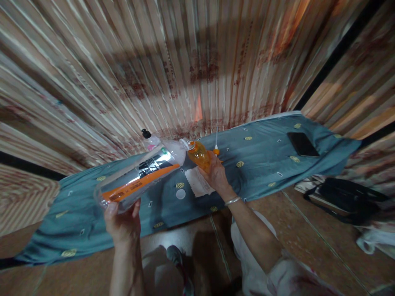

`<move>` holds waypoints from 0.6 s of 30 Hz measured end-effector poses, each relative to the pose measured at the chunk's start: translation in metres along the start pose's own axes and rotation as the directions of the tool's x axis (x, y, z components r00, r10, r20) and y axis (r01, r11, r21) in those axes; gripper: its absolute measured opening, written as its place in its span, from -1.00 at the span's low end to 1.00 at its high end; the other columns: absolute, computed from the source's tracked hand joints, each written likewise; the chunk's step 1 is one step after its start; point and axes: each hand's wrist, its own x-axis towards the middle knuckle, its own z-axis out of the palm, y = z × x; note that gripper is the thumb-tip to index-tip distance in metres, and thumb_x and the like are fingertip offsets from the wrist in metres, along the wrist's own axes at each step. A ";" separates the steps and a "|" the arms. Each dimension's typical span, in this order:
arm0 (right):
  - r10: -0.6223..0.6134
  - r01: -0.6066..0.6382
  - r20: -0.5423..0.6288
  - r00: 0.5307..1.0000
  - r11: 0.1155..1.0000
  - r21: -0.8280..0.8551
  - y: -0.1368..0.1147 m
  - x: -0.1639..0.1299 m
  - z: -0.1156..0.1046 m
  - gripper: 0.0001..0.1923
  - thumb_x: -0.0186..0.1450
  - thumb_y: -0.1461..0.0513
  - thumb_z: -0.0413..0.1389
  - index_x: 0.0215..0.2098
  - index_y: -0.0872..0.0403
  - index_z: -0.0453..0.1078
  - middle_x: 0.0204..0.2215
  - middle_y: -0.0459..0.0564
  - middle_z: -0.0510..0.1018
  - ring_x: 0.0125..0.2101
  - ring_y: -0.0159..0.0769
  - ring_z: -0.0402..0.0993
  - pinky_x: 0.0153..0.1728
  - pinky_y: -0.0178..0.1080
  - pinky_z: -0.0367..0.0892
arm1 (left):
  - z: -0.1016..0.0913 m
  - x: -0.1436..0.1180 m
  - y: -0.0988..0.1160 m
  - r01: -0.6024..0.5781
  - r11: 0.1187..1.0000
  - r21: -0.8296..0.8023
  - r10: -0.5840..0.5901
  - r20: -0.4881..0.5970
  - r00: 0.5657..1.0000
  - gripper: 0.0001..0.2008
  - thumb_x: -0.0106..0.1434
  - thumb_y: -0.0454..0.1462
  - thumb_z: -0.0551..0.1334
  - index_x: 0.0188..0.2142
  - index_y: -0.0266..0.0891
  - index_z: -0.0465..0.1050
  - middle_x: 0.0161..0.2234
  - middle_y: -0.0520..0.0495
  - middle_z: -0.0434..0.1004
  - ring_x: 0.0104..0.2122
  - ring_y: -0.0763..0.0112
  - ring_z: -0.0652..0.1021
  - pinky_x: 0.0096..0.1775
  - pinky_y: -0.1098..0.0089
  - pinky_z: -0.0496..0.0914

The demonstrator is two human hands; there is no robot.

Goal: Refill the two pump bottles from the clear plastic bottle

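Left hand (123, 224) under clear ribbed plastic bottle (140, 181)

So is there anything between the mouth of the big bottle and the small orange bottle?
Nothing visible. The left hand tips the big bottle so its mouth meets the small orange bottle, held in the right hand.

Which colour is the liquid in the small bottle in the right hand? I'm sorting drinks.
Orange, seen in the head view: the small clear plastic bottle in the right hand.
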 end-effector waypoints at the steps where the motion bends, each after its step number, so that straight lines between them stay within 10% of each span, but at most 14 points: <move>1: 0.004 -0.004 -0.004 1.000 1.000 0.001 0.000 0.000 0.000 -0.17 0.35 0.14 0.20 0.45 0.09 -0.08 0.23 0.31 0.44 0.22 0.10 0.43 0.19 0.25 0.44 | 0.001 -0.001 0.001 0.033 0.999 -0.037 -0.033 -0.013 0.999 -0.63 -0.25 -0.11 0.31 -0.39 -0.12 0.37 -0.33 0.05 0.44 -0.43 0.45 0.49 -0.53 0.54 0.42; 12: -0.017 0.017 -0.022 1.000 1.000 0.001 0.003 -0.001 0.004 -0.18 0.35 0.14 0.19 0.44 0.11 -0.09 0.21 0.32 0.44 0.22 0.11 0.42 0.20 0.26 0.41 | 0.006 -0.003 0.005 0.021 0.994 -0.108 -0.019 0.024 1.000 -0.67 -0.26 -0.12 0.31 -0.45 -0.14 0.34 -0.41 0.07 0.37 -0.54 0.52 0.35 -0.68 0.56 0.10; 18: -0.014 0.014 -0.017 1.000 1.000 -0.014 0.003 -0.001 0.003 -0.21 0.35 0.11 0.20 0.41 0.18 0.00 0.18 0.35 0.48 0.18 0.11 0.47 0.17 0.20 0.46 | 0.002 -0.001 0.001 0.034 0.996 -0.085 -0.034 0.000 0.999 -0.67 -0.26 -0.12 0.31 -0.44 -0.13 0.35 -0.40 0.06 0.39 -0.48 0.47 0.41 -0.61 0.56 0.25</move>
